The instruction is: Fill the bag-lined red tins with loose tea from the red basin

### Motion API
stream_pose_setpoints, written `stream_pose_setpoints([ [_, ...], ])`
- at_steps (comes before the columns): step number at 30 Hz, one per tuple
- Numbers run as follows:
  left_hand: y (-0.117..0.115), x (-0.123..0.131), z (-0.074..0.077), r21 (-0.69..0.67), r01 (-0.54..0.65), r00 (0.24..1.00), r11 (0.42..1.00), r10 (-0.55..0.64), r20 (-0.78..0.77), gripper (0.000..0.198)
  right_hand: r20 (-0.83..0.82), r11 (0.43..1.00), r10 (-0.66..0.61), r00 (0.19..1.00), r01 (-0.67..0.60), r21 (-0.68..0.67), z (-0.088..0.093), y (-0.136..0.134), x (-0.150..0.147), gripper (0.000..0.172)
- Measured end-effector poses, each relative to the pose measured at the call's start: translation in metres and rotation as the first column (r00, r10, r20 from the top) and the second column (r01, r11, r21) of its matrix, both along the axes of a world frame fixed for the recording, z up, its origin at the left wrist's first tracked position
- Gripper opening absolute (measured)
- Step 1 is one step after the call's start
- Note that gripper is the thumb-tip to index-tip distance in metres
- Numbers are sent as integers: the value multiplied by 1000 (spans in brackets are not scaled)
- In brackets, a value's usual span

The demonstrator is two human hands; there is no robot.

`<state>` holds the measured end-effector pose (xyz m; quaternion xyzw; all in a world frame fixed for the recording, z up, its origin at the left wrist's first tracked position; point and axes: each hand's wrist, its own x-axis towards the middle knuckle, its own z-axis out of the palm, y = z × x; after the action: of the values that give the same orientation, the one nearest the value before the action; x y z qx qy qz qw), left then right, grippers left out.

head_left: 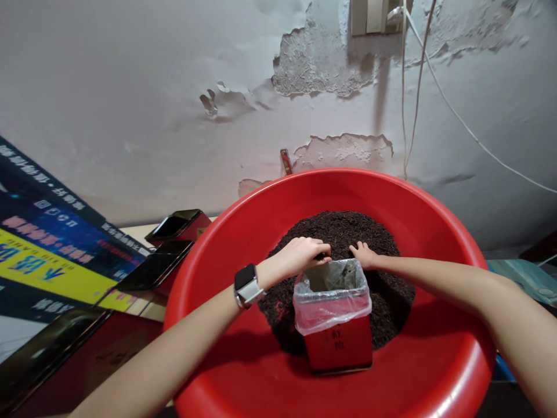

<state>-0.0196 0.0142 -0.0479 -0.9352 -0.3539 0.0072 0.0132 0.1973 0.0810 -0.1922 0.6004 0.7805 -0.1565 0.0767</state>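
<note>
A red tin [342,345] lined with a clear plastic bag [333,302] stands upright in the big red basin [209,313]. The bag is folded over the tin's rim, and its mouth faces me. Dark loose tea leaves [335,229] are heaped around and behind the tin. My left hand [304,253], wearing a watch on the wrist, is at the bag's back left edge with its fingers curled closed; what is in them is hard to see. Behind the right corner of the tin, my right hand [364,255] rests over the leaves, fingers apart, partly hidden by the bag.
More dark red tins [174,226] with black glossy tops stand left of the basin. Beside them is a printed banner [52,232]. A peeling wall [174,128] rises behind, with a socket box [374,17] and hanging white cables [452,107].
</note>
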Motion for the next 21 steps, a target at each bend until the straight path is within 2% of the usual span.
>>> stream_pose_setpoints([
  [4, 0, 1, 0, 12, -34, 999, 999, 34, 6, 20, -32, 1000, -30, 999, 30, 2, -3, -2, -4, 59],
  [10, 4, 0, -3, 16, -44, 999, 999, 44, 26, 24, -78, 992, -95, 992, 89, -85, -4, -8, -8, 63],
  [13, 5, -1, -4, 20, -54, 997, 998, 53, 51, 23, -80, 990, -107, 991, 99, -99, -2, -8, -8, 57],
  [18, 5, -3, -2, 63, -87, 995, 994, 84, 52, 25, -87, 993, -89, 992, 81, -86, 5, -1, -11, 36],
  [21, 5, -2, 1, 88, -153, 988, 984, 151, 26, 27, -112, 996, -76, 991, 69, -65, 16, 4, -16, 34],
])
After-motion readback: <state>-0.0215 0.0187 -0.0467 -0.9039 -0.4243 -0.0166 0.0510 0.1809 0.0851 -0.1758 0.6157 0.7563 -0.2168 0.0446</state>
